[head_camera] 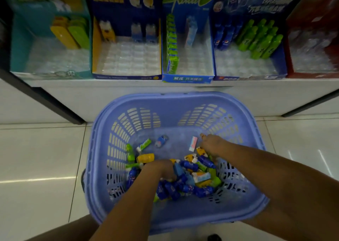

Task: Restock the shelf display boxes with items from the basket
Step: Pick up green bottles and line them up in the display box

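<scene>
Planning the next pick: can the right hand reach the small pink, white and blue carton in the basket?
Probably yes: the right hand sits just beside the small pink, white and blue carton, which lies uncovered.

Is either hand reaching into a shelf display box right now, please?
No, the left hand and right hand are both down among the items in the basket.

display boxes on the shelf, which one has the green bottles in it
The dark blue box second from the right: green bottles stand at its back right, beside blue ones. Green items in other boxes are flat packs.
</scene>
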Motion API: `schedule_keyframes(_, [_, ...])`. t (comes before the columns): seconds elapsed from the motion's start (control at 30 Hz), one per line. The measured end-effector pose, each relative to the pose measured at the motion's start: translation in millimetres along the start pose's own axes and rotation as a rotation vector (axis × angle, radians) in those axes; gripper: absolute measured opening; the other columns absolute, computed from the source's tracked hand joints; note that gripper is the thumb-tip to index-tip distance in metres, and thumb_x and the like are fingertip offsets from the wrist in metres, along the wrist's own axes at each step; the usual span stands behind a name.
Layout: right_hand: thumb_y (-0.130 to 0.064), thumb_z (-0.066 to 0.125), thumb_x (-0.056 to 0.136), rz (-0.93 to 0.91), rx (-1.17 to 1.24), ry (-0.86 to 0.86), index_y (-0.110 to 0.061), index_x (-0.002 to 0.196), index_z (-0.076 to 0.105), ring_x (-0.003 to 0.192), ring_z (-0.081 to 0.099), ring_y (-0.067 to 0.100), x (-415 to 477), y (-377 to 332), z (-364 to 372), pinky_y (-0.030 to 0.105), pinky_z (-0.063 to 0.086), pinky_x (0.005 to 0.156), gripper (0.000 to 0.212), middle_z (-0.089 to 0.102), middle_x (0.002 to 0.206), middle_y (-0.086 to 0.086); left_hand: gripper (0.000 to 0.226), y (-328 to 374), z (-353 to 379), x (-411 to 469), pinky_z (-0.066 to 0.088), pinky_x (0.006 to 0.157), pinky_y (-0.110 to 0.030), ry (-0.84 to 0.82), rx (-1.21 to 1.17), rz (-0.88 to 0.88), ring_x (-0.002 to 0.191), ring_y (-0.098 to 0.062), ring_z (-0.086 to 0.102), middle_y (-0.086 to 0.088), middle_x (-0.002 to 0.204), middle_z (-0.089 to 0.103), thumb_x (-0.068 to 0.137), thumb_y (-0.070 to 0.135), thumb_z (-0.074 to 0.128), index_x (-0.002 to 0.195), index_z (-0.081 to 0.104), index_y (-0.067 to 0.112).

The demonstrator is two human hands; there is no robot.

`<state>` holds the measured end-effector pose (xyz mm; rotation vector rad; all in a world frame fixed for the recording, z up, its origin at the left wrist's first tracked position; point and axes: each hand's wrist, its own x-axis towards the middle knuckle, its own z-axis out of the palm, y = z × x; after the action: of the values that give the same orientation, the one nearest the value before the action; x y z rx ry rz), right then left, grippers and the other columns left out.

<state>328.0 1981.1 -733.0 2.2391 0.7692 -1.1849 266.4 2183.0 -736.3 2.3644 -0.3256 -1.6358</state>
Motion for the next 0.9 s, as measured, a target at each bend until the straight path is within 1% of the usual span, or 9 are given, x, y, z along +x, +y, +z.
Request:
schedule_keyframes(0.07, [-0.009, 0.046, 0.097, 0.138, 0.154, -0.008, -0.004, 0.146, 0.028, 0.132, 0.038, 0.036, -4, -6, -6, 0.042, 0.038, 0.105, 0.053, 0.020, 0.155, 0.018, 0.014, 0, 0, 4, 0.039, 0.063, -0.033, 0.005, -0.032, 0.034, 0.060, -0.017, 0.045, -0.003, 0.073, 0.048, 0.090, 0.027, 0.057, 0.092, 0.053, 0.014])
schedule_keyframes(0.23, [-0.019, 0.054, 0.094, 0.225, 0.260, -0.093, -0.011, 0.126, 0.053, 0.116, 0.050, 0.031, -14, -6, -9, 0.035, 0.042, 0.085, 0.032, 0.042, 0.139, 0.015, 0.022, 1, 3, 4, 0.042, 0.070, -0.033, 0.045, -0.078, 0.043, 0.078, -0.023, 0.051, -0.014, 0.097, 0.059, 0.091, 0.025, 0.058, 0.105, 0.057, 0.009])
schedule_keyframes(0.33, [-0.020, 0.049, 0.097, 0.194, 0.128, -0.127, -0.015, 0.095, 0.057, 0.091, 0.053, 0.025, -19, -15, -7, 0.036, 0.041, 0.089, 0.009, 0.053, 0.102, 0.009, 0.016, 1, 0, 3, 0.039, 0.060, -0.031, 0.086, -0.104, 0.037, 0.057, -0.018, 0.042, -0.008, 0.069, 0.047, 0.091, 0.020, 0.056, 0.081, 0.051, 0.008])
schedule_keyframes(0.4, [-0.013, 0.047, 0.098, 0.136, 0.086, -0.101, -0.019, 0.069, 0.040, 0.065, 0.039, 0.020, -19, -17, -2, 0.034, 0.039, 0.078, 0.030, 0.040, 0.074, 0.003, 0.019, 1, -4, 1, 0.038, 0.062, -0.033, 0.119, -0.126, 0.033, 0.055, -0.017, 0.038, -0.005, 0.064, 0.040, 0.090, 0.016, 0.058, 0.074, 0.049, 0.009])
schedule_keyframes(0.5, [-0.014, 0.045, 0.098, 0.046, -0.079, -0.086, -0.016, 0.083, 0.055, 0.066, 0.044, 0.018, -22, -16, -4, 0.028, 0.037, 0.067, 0.018, 0.045, 0.076, 0.003, 0.014, 4, -13, -1, 0.036, 0.069, -0.032, 0.190, -0.162, 0.065, 0.063, -0.017, 0.041, -0.002, 0.071, 0.040, 0.095, 0.019, 0.054, 0.101, 0.057, 0.006])
schedule_keyframes(0.57, [-0.016, 0.046, 0.097, -0.071, -0.190, -0.087, -0.017, 0.073, 0.051, 0.060, 0.037, 0.013, -23, -14, -8, 0.025, 0.037, 0.063, 0.025, 0.041, 0.070, 0.000, 0.018, 8, -18, -5, 0.036, 0.073, -0.031, 0.238, -0.190, 0.090, 0.079, -0.020, 0.044, -0.001, 0.080, 0.041, 0.097, 0.023, 0.052, 0.111, 0.055, 0.013])
schedule_keyframes(0.67, [-0.009, 0.051, 0.095, 0.034, 0.009, -0.126, -0.021, 0.060, 0.034, 0.053, 0.028, 0.015, -26, -14, -9, 0.029, 0.036, 0.071, 0.041, 0.031, 0.062, 0.000, 0.013, 15, -22, -8, 0.039, 0.079, -0.033, 0.265, -0.274, 0.134, 0.082, -0.020, 0.044, -0.008, 0.098, 0.048, 0.097, 0.024, 0.052, 0.107, 0.057, 0.016])
schedule_keyframes(0.83, [-0.012, 0.057, 0.093, 0.049, 0.141, -0.151, -0.012, 0.073, 0.053, 0.052, 0.031, 0.016, -30, -9, 1, 0.030, 0.036, 0.069, 0.020, 0.034, 0.062, 0.003, 0.029, 34, -19, -10, 0.044, 0.089, -0.037, 0.269, -0.296, 0.194, 0.104, -0.032, 0.053, -0.014, 0.123, 0.052, 0.096, 0.025, 0.055, 0.123, 0.055, 0.014])
schedule_keyframes(0.9, [-0.009, 0.056, 0.091, 0.049, 0.276, -0.143, -0.015, 0.066, 0.045, 0.052, 0.026, 0.018, -31, -9, 5, 0.032, 0.033, 0.065, 0.028, 0.030, 0.061, 0.005, 0.046, 42, -10, -5, 0.043, 0.091, -0.036, 0.260, -0.355, 0.216, 0.111, -0.031, 0.053, -0.013, 0.128, 0.054, 0.094, 0.023, 0.058, 0.136, 0.046, 0.009])
